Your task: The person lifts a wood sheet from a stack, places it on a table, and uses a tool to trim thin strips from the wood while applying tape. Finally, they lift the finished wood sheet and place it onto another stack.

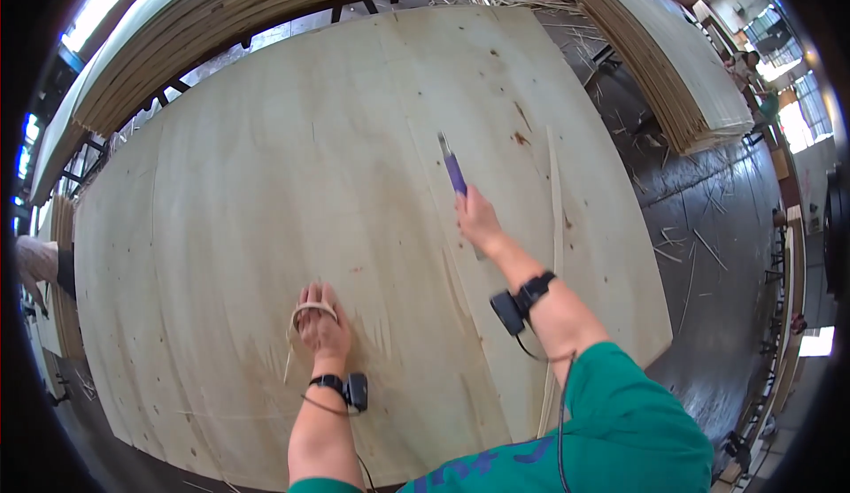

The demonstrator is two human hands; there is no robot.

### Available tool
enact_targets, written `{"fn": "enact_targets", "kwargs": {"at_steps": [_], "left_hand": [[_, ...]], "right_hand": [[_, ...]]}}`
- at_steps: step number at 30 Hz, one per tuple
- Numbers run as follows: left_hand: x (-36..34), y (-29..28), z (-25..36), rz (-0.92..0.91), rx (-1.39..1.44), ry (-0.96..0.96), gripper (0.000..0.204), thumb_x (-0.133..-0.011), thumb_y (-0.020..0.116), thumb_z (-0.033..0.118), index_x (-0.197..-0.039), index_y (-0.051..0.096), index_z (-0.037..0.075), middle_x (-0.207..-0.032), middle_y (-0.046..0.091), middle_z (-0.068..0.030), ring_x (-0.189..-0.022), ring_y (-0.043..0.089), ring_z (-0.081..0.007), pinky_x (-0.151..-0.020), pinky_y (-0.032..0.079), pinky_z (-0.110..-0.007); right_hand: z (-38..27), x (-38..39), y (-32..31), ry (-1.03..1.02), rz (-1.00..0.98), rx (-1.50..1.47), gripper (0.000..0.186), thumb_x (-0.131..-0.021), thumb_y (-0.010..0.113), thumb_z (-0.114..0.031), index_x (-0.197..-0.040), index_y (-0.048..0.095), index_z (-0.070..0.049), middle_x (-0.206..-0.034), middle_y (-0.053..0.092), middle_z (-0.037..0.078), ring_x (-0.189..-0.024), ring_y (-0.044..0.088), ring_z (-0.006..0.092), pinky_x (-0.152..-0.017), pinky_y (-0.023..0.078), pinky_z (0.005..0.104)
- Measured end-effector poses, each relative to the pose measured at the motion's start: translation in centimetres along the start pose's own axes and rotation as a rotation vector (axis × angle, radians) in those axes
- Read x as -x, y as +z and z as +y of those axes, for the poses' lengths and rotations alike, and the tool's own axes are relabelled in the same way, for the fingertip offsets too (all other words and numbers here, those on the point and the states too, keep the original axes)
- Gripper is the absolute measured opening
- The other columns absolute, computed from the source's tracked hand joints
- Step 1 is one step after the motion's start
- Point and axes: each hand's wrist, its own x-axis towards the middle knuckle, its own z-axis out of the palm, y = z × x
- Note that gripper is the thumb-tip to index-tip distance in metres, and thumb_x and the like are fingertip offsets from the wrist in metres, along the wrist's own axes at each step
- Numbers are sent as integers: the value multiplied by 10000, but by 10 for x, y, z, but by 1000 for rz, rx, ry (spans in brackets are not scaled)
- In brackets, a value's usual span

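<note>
A large pale plywood sheet lies under both hands, with knots, brown streaks and cracks in its face. My left hand rests flat on its near part, fingers stretched out. Across these fingers loops a thin pale wood strip, its loose end hanging toward the sheet. Farther right, my right hand is closed around a purple-handled knife. Its metal end points away from me, just over the sheet, and a bit of grey shows below the hand. A long narrow strip lies right of the knife.
Stacks of thin wood sheets stand at the far left and far right. Scraps litter the dark floor on the right. Another person's arm shows at the left edge. Cables run from the bands on my wrists.
</note>
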Motion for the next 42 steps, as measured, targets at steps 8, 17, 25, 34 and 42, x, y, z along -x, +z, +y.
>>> {"fn": "enact_targets", "kwargs": {"at_steps": [8,17,25,34,42], "left_hand": [[-6,0,1,-147,8,-7,464,-879,598,153,-1336,575,72,-1403,525,-199,-1322,460,-421,-1100,344,-538],[-19,6,5,-258,15,-25,496,-842,589,130,-1328,564,36,-1402,512,-226,-1297,455,-482,-1089,338,-592],[-14,1,1,-272,-16,-47,521,-802,596,120,-1315,566,32,-1392,512,-231,-1290,454,-491,-1091,339,-612],[-15,-1,2,-278,-26,-45,522,-804,596,117,-1317,564,30,-1388,514,-234,-1287,456,-494,-1092,338,-614],[-16,-1,1,-272,-15,-29,492,-855,562,127,-1338,553,30,-1404,504,-233,-1302,446,-485,-1078,340,-586]], "right_hand": [[-5,-279,96,129,-123,53,376,-1045,426,-347,-1021,505,20,-758,660,183,-599,675,305,-547,552,440],[-1,-409,145,-14,17,149,434,-1036,393,-331,-1105,509,81,-874,679,308,-747,680,457,-707,546,537],[-26,-418,147,120,-237,132,306,-989,419,-146,-1154,476,106,-830,682,299,-666,701,387,-599,557,492],[-41,-426,148,335,-269,119,449,-939,507,-172,-1339,464,28,-1196,654,271,-1117,648,392,-930,529,462],[-52,-402,133,310,-383,241,438,-954,404,-76,-1356,355,88,-828,688,227,-635,688,321,-541,543,456]]}}
